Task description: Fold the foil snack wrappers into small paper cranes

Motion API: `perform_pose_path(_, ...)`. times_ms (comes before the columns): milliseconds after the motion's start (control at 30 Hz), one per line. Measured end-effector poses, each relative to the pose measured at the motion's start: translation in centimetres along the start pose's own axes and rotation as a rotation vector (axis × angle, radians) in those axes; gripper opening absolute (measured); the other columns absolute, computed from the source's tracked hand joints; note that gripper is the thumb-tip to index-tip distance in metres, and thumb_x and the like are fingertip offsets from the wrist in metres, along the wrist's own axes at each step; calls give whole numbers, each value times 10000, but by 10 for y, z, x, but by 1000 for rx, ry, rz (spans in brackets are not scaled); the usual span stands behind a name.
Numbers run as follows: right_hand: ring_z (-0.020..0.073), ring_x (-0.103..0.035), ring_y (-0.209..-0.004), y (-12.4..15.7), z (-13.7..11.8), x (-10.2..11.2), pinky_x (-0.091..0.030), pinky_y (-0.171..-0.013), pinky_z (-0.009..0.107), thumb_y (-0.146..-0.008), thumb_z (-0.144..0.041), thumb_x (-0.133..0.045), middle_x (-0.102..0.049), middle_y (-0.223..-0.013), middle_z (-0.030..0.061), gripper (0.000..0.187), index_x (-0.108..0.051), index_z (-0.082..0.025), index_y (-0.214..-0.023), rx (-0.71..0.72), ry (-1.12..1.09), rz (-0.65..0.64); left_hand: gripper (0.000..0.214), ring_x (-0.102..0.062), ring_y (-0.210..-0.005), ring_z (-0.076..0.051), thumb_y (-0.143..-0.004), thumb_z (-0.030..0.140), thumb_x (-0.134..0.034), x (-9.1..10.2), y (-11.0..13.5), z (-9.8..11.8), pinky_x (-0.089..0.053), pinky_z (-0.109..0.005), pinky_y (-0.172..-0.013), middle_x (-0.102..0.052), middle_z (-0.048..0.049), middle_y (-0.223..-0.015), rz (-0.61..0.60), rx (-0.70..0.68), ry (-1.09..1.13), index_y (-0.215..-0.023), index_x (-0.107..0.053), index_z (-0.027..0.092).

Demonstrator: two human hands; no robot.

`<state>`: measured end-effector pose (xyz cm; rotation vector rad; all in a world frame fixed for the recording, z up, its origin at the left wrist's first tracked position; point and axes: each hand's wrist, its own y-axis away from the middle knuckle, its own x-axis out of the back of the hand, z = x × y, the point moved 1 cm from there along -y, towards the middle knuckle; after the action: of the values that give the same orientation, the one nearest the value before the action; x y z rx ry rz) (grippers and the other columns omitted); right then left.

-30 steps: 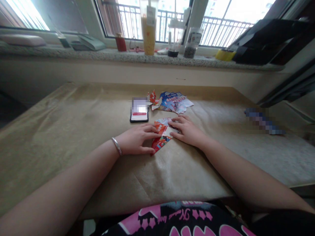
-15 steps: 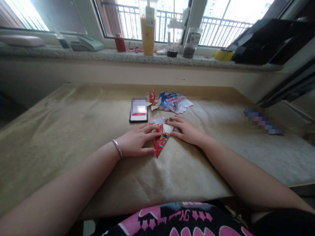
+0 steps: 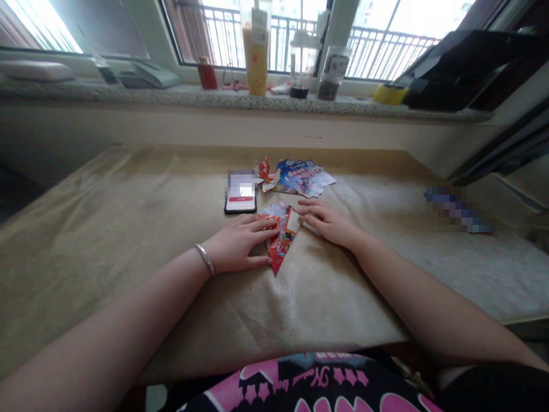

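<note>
A folded sheet of colourful printed paper [image 3: 285, 240] lies on the table in front of me, its red point toward me and its wider end away. My left hand [image 3: 240, 243] rests flat on the paper's left side, fingers stretched out across it. At the upper right edge of the paper is my right hand [image 3: 328, 220], fingers extended, with the fingertips at the whitish flap. Whether those fingertips press the flap or only touch it, I cannot tell.
Beyond my left hand lies a phone [image 3: 241, 200] with a lit, blurred screen. Behind the paper are a crumpled red-and-white folded paper [image 3: 266, 171] and fanned blue printed sheets [image 3: 306, 176]. A blurred bluish item [image 3: 461, 212] lies far right. Bottles and jars line the windowsill [image 3: 231, 101].
My right hand has shifted slightly right, off the paper's middle. The right flap now looks narrower and more upright, with more of the printed surface showing. My left hand stays nearly in place.
</note>
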<state>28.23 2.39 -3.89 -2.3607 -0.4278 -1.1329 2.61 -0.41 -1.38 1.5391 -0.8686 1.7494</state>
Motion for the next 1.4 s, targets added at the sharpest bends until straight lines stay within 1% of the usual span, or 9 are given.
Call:
perform_pose_path(167,221,-493,-1218,3,3,7,-345,-1072,427,-929,-584,-201,-557,-1272,142,632,-671,-166,-993,-20,-36,26,616,-411,-1265,-276,-851,586,-471,1,-1,2,-303,-423,-1068,-411,-61,-1445,7,10,-14,-1349,-461,223)
perform_pose_path(267,223,-515,-1191,4,2,14,-358,-1061,426,-925,-595,-165,-573,-1243,136,669,-681,-169,-921,-22,-43,31,602,-412,-1264,-276,-856,587,-458,-1,-2,6,-300,-422,-1067,-391,-72,-1455,43,35,-20,-1336,-472,224)
perform_pose_path(367,218,-537,-1160,5,-1,20,-382,-1038,428,-951,-502,-242,-574,-1234,126,569,-694,-173,-844,-46,-21,-31,608,-426,-1243,-287,-856,590,-448,-4,-3,10,-306,-440,-1055,-394,-81,-1450,73,92,-28,-1342,-460,225)
perform_pose_path(467,216,-539,-1155,6,-3,23,-392,-1030,420,-903,-386,-461,-562,-1242,111,320,-691,-183,-813,-12,53,-116,643,-426,-1234,-301,-844,606,-452,-5,-4,14,-307,-457,-1047,-381,-88,-1458,65,161,-29,-1359,-437,221)
perform_pose_path(567,224,-518,-1180,8,-5,23,-395,-1030,409,-797,-309,-631,-540,-1263,116,163,-686,-186,-888,44,116,-157,722,-401,-1257,-308,-822,635,-456,-5,-5,15,-295,-457,-1057,-366,-91,-1468,46,223,-1,-1399,-380,207)
perform_pose_path(833,258,-474,-1230,10,-9,20,-372,-1048,452,-744,-346,-685,-515,-1309,126,433,-631,-214,-1153,82,154,-200,932,-355,-1294,-334,-716,735,-504,-10,-6,9,-232,-466,-1093,-348,-105,-1474,94,341,17,-1436,-289,185)
perform_pose_path(1133,268,-475,-1230,11,-13,19,-362,-1059,452,-725,-392,-703,-512,-1329,109,565,-580,-245,-1257,69,187,-215,995,-377,-1241,-322,-695,684,-594,-7,-4,6,-273,-472,-1062,-443,-118,-1332,240,326,39,-1466,-175,214)
perform_pose_path(1267,275,-476,-1232,11,-12,19,-370,-1053,459,-724,-413,-699,-512,-1340,95,572,-576,-266,-1263,72,201,-218,861,-419,-1190,-291,-769,514,-626,-5,-3,1,-333,-443,-1031,-465,-134,-1278,332,253,57,-1449,-210,191)
perform_pose_path(1400,282,-477,-1234,11,-14,20,-372,-1056,458,-723,-420,-698,-511,-1348,101,605,-556,-253,-1286,73,225,-228,504,-495,-1073,-224,-865,399,-537,6,-1,-2,-378,-390,-993,-580,-77,-1090,385,69,65,-1321,-427,217)
